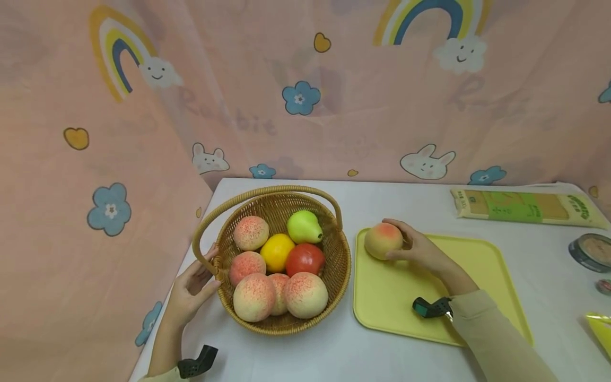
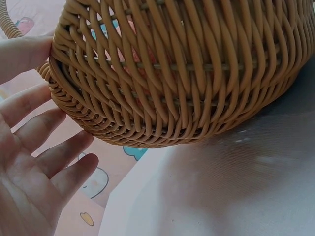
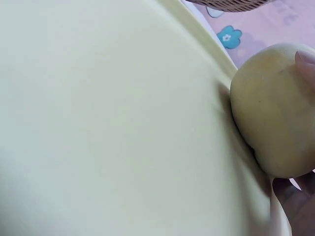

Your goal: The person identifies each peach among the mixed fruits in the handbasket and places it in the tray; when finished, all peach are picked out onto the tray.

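Observation:
My right hand [image 1: 424,253] grips a peach [image 1: 383,241], thumb on one side and fingers on the other, at the far left corner of a yellow tray [image 1: 396,302]. In the right wrist view, the peach [image 3: 273,110] sits close over the tray's edge. At the left, my left hand [image 1: 188,292] touches the side of a wicker basket [image 1: 346,260] near the foot of its handle, fingers spread and fairly straight [image 2: 37,152]. Inside the basket lie several peaches [image 1: 254,297], a green pear [image 1: 304,227], a yellow fruit [image 1: 277,252] and a red fruit [image 1: 305,260].
Behind the tray lies a long noodle packet [image 1: 525,206]. A round tin [image 1: 592,252] and part of a yellow packet [image 1: 601,331] are at the right. A pink patterned cloth [image 1: 305,143] hangs behind and left of the white table [image 1: 334,355].

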A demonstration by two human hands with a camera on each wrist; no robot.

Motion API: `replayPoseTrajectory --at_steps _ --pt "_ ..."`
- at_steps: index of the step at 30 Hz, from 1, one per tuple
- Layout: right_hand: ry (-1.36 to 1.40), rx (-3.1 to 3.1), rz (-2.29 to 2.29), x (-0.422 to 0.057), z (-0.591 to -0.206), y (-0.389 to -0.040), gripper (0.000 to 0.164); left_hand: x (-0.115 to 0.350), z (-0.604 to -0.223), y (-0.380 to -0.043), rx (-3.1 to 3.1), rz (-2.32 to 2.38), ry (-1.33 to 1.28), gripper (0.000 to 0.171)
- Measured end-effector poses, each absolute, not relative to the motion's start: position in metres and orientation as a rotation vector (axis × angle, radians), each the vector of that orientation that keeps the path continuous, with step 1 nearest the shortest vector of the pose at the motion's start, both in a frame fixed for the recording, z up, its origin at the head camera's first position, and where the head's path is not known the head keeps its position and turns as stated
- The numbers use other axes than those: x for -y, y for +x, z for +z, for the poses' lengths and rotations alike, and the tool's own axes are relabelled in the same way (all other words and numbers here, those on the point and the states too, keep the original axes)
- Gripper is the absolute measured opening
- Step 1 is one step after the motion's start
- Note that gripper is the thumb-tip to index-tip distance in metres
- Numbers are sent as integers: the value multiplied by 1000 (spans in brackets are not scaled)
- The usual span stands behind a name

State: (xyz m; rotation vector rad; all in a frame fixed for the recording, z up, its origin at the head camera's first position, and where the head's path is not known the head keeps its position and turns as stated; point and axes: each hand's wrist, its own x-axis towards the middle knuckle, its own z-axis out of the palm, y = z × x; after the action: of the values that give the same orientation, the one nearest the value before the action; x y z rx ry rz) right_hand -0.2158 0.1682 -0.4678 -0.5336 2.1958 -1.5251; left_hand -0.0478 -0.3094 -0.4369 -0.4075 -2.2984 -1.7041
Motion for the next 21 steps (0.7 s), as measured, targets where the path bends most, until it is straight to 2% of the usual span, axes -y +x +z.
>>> replayPoseTrajectory --at_steps 7,12,21 --pt "-573 -2182 -1514 -170 -463 -217 87 308 -439 -48 2218 -1725 -462 61" --pt "-614 -2266 -1529 -172 -445 -212 85 308 -439 -49 2200 -1764 -461 59" --pt "-958 -2239 -1705 -161 -401 -191 72 309 -439 -50 2202 -1761 -452 58"
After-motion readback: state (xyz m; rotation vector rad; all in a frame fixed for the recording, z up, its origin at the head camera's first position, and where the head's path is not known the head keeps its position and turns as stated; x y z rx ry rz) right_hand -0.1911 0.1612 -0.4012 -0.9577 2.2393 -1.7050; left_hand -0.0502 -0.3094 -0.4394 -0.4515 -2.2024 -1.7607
